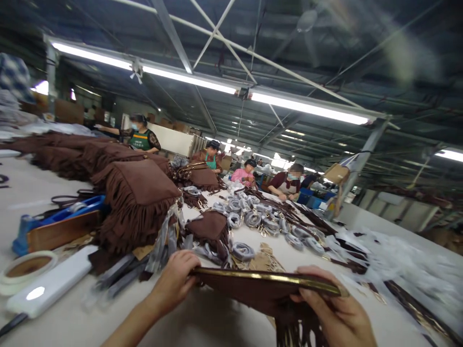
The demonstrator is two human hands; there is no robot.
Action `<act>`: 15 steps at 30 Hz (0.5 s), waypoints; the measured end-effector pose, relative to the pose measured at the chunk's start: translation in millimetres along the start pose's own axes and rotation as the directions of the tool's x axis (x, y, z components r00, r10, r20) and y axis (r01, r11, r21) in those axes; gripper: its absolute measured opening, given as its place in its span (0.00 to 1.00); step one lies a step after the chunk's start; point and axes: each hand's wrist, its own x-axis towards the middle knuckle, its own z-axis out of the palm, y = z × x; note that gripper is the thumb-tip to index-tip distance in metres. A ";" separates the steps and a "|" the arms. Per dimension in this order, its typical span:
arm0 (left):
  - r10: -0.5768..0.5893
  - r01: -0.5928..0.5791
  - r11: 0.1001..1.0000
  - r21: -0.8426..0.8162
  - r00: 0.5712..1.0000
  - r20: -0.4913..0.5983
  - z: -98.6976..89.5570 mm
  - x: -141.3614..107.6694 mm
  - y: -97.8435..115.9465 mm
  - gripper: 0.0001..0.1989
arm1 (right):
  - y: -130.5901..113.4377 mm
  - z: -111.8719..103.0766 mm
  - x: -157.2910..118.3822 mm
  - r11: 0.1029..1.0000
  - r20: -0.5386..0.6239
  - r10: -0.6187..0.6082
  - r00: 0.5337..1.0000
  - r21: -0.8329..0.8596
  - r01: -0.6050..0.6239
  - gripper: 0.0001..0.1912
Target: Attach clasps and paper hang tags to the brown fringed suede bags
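Observation:
A brown fringed bag (249, 291) with a gold zipper along its top edge is stretched between my two hands above the white table. My left hand (177, 277) pinches the left end of the zipper edge. Around the right end, my right hand (336, 303) is closed, thumb in front and fingers behind. Fringe dangles below the right side of the bag. Just beyond it lie another brown fringed bag (210, 226) and several coiled straps (253, 217) in clear wrap with gold clips.
To the left are a stack of fringed bags (141, 183), a blue tape dispenser (61, 217), a tape roll (27, 270) and a white device (54, 282) with a cord. Clear plastic bags (408, 270) heap at the right. Several co-workers (289, 180) sit across the table.

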 end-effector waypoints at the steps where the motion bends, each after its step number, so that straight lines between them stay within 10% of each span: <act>1: -0.008 0.009 1.000 -0.026 1.000 0.016 -8.4 0.8 4.5 0.09 | -1.9 -4.7 7.7 0.999 -0.005 0.006 1.000 0.043 -0.006 0.16; 8: -0.054 0.051 0.982 -0.180 0.999 -0.011 -100.6 -6.3 47.5 0.06 | -17.0 -0.2 73.2 0.939 -0.182 0.038 0.982 0.342 0.027 0.17; 15: 0.156 -0.094 0.982 0.164 0.891 -0.425 -131.6 2.7 31.0 0.10 | -21.8 15.4 103.3 0.890 0.035 -0.244 0.969 0.406 0.210 0.10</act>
